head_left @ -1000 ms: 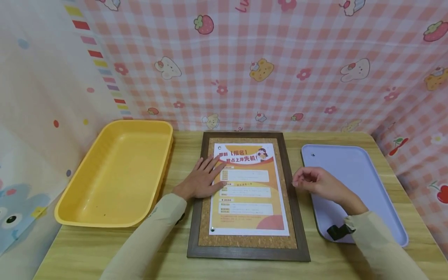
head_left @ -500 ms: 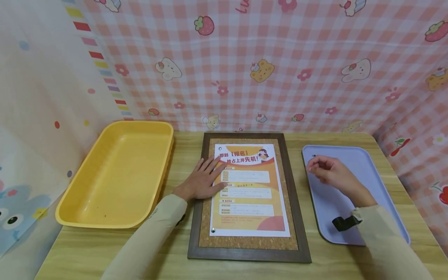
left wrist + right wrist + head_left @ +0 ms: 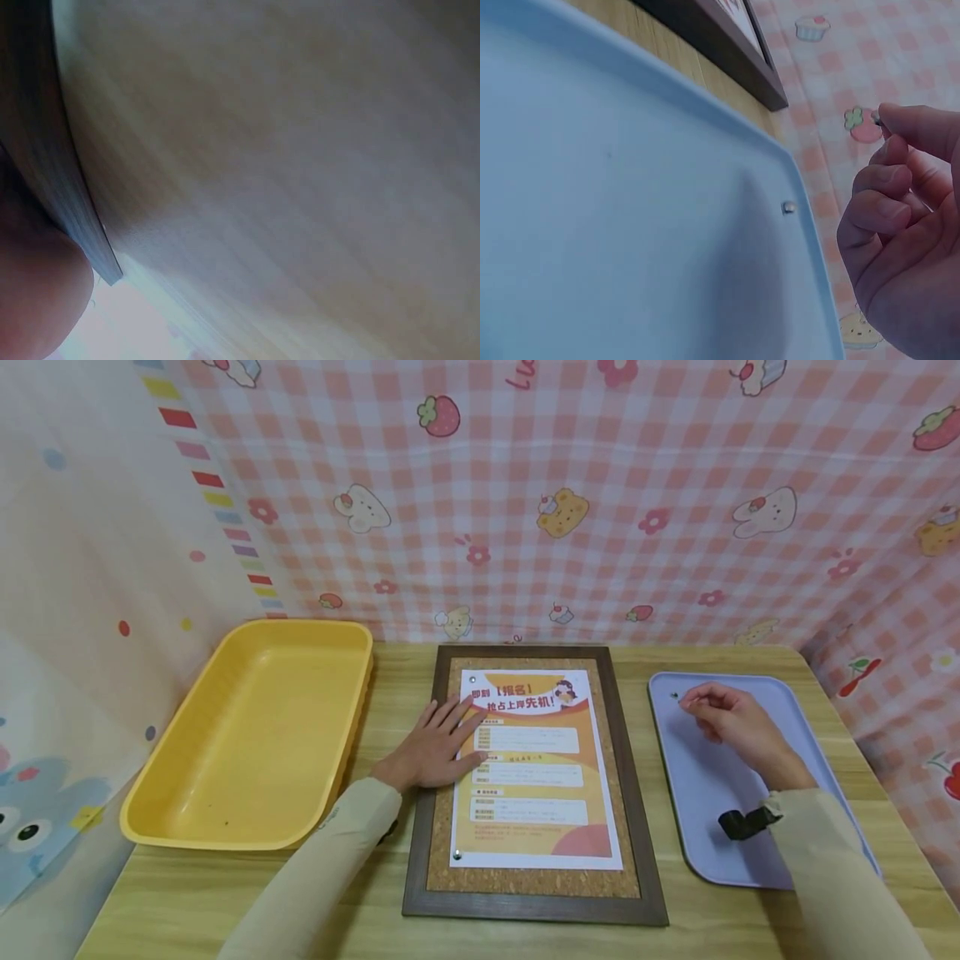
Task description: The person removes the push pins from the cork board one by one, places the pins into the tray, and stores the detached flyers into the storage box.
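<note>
A cork board [image 3: 540, 881] in a dark wooden frame lies on the table, bearing an orange and white printed sheet [image 3: 540, 777]. Silver thumbtacks sit at the sheet's upper left [image 3: 472, 680] and lower left [image 3: 457, 855] corners. My left hand [image 3: 435, 750] rests with spread fingers across the frame's left side and the sheet's edge. Over the lilac tray [image 3: 720, 835] is my right hand [image 3: 731, 718]; in the right wrist view its thumb and index finger pinch a small silver thumbtack [image 3: 877, 118]. Another thumbtack [image 3: 789, 207] lies in the tray near its far left corner.
A deep yellow bin [image 3: 247, 735] stands left of the board. Behind the wooden table [image 3: 360, 902] hangs a pink checked cloth [image 3: 495, 485] with cartoon prints, and a pale printed cloth [image 3: 75, 568] borders the left side.
From beside the board's right edge, my right hand has moved right and slightly away from me, over the tray. My left hand has stayed in place on the board.
</note>
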A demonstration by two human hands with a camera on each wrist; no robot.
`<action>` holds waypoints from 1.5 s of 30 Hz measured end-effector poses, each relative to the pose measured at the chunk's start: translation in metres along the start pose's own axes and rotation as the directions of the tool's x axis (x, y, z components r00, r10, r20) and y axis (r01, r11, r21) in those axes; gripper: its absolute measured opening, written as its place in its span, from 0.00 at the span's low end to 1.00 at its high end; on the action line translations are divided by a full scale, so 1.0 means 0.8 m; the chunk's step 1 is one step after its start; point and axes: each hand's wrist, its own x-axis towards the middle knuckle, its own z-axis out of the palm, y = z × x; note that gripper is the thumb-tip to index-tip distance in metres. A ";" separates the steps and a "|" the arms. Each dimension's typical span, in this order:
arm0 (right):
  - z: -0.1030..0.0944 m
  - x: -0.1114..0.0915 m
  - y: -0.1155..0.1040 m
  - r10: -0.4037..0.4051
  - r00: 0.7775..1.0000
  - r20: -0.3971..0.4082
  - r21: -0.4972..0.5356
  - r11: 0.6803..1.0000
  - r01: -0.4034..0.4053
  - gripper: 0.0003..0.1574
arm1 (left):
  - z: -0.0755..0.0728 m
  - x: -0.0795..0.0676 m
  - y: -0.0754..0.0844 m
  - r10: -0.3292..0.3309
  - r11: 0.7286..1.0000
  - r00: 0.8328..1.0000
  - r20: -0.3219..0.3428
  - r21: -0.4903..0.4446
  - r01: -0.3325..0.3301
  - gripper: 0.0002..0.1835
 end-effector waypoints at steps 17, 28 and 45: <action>-0.010 0.019 0.024 0.064 0.992 -0.112 0.068 0.996 -0.057 0.14 | -0.004 -0.001 0.002 -0.011 1.000 1.000 0.014 0.010 0.011 0.38; -0.006 0.031 0.034 0.142 0.982 -0.124 0.048 0.989 -0.137 0.13 | 0.000 -0.001 -0.001 -0.008 1.000 1.000 0.017 -0.007 0.008 0.38; -0.006 0.037 0.042 0.239 0.964 -0.117 -0.003 0.971 -0.241 0.23 | -0.005 -0.001 0.003 -0.024 1.000 0.999 0.034 0.015 0.023 0.39</action>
